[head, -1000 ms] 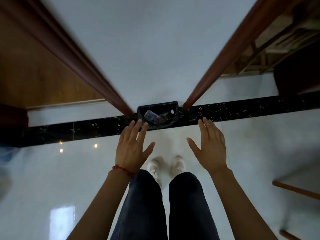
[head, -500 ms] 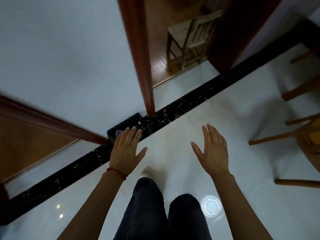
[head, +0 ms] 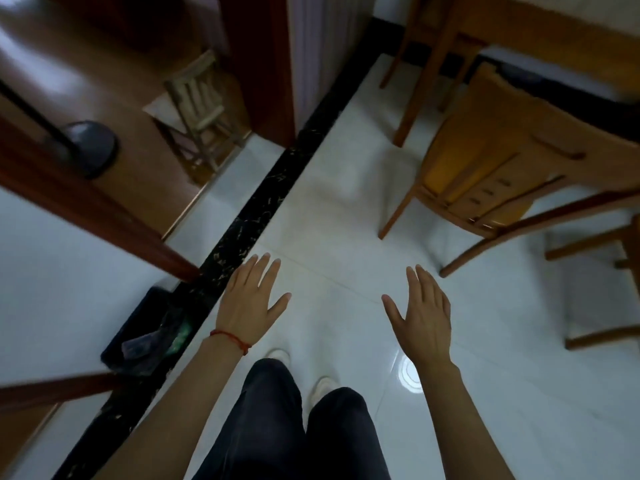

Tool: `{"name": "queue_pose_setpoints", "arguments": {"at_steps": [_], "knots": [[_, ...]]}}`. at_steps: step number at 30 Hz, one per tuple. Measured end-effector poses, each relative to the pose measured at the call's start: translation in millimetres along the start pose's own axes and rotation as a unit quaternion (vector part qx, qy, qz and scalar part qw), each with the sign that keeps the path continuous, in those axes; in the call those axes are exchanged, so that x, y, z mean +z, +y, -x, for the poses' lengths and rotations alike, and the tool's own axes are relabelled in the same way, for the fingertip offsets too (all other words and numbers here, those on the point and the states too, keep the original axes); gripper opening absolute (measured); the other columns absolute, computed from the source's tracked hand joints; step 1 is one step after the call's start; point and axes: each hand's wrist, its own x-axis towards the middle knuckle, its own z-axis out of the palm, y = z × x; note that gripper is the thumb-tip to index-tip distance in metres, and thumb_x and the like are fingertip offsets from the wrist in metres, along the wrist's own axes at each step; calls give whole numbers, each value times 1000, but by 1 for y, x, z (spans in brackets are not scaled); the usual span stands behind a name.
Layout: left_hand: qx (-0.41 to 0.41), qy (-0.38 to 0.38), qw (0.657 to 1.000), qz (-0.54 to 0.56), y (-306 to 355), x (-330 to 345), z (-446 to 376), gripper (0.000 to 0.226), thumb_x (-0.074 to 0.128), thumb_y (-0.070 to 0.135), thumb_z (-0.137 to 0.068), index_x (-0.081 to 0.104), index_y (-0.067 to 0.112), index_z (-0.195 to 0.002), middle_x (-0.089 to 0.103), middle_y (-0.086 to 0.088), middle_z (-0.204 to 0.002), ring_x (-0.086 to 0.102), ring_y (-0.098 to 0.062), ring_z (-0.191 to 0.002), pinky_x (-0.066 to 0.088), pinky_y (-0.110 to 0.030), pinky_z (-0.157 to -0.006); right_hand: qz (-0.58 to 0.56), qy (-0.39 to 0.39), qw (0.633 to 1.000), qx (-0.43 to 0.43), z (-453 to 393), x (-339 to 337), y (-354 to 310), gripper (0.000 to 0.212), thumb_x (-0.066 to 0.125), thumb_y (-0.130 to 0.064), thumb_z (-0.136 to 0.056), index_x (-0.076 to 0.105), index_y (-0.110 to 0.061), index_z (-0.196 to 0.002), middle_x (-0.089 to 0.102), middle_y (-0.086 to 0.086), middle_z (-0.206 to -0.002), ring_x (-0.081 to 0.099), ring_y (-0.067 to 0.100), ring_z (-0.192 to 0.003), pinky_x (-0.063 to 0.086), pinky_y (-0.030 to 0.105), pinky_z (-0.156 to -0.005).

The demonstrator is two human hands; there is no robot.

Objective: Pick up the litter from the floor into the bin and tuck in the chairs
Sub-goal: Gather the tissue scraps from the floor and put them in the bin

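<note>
Head view showed the floor bare of litter; the chair stood out from the surface ahead-right, the bin lower left. Both hands, left and right, were spread, empty; best grip the chair's back and push straight.

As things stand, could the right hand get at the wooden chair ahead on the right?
Probably yes. The right hand is open and empty, and only bare white floor lies between it and the wooden chair, whose nearest leg stands just beyond the fingertips. A step forward looks needed to reach the backrest.
</note>
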Motion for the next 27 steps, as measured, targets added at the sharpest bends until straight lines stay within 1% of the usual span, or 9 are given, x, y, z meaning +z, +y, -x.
{"name": "queue_pose_setpoints", "arguments": {"at_steps": [3, 5, 7, 10, 12, 15, 18, 21, 27], "knots": [[71, -21, 997, -20, 33, 0, -28, 82, 8, 58, -92, 53, -2, -125, 54, -25, -127, 48, -42, -119, 38, -53, -96, -8, 24, 997, 76, 15, -12, 30, 62, 53, -43, -87, 39, -6, -135, 40, 16, -143, 35, 33, -132, 28, 47, -106], [115, -37, 992, -31, 52, 0, -47, 83, 8, 58, -91, 53, -2, -125, 53, -25, -127, 48, -42, -118, 38, -53, -96, -15, 39, 991, 124, 27, -18, 44, 65, 41, -52, -90, 39, -5, -135, 39, 16, -143, 35, 33, -132, 27, 47, -106], [161, -52, 985, -40, 69, 2, -65, 84, 7, 59, -91, 52, -2, -125, 53, -25, -128, 47, -42, -119, 37, -53, -97, -22, 62, 982, 175, 40, -23, 56, 74, 28, -58, -86, 39, -4, -135, 39, 16, -142, 34, 32, -132, 27, 46, -107], [237, -77, 967, -58, 92, 5, -91, 86, 4, 60, -90, 51, -2, -126, 51, -25, -130, 46, -42, -121, 36, -53, -98, -32, 96, 961, 257, 61, -26, 68, 78, 23, -59, -82, 38, -5, -136, 38, 16, -144, 32, 31, -134, 25, 45, -107], [283, -92, 952, -74, 107, 4, -107, 86, 4, 59, -91, 54, -3, -124, 54, -26, -127, 49, -43, -117, 39, -54, -95, -41, 117, 942, 313, 76, -26, 73, 73, 34, -59, -88, 37, -5, -136, 37, 15, -144, 31, 30, -134, 24, 44, -108], [342, -115, 927, -104, 130, 4, -124, 84, 6, 57, -92, 57, -5, -119, 58, -27, -121, 54, -44, -111, 42, -55, -90, -48, 143, 911, 385, 99, -26, 73, 62, 55, -40, -87, 38, -6, -136, 37, 15, -144, 31, 30, -134, 24, 44, -107], [411, -135, 892, -129, 157, 11, -129, 86, 4, 58, -91, 56, -4, -120, 57, -27, -121, 53, -44, -112, 43, -54, -91, -50, 173, 873, 453, 131, -25, 72, 61, 60, -35, -86, 40, -5, -135, 40, 16, -142, 34, 31, -132, 26, 45, -106], [477, -155, 853, -145, 188, 26, -119, 89, 3, 60, -90, 55, -4, -121, 55, -27, -124, 51, -43, -114, 42, -53, -93, -44, 195, 830, 521, 172, -23, 68, 60, 58, -37, -87, 39, -6, -135, 39, 16, -143, 34, 31, -132, 26, 44, -106], [595, -190, 764, -161, 259, 63, -63, 86, 6, 58, -92, 58, -5, -118, 58, -28, -119, 55, -44, -109, 45, -53, -88, -50, 222, 733, 641, 267, -15, 61, 61, 54, -39, -88, 36, -7, -137, 36, 14, -145, 30, 29, -135, 22, 42, -108]]}}
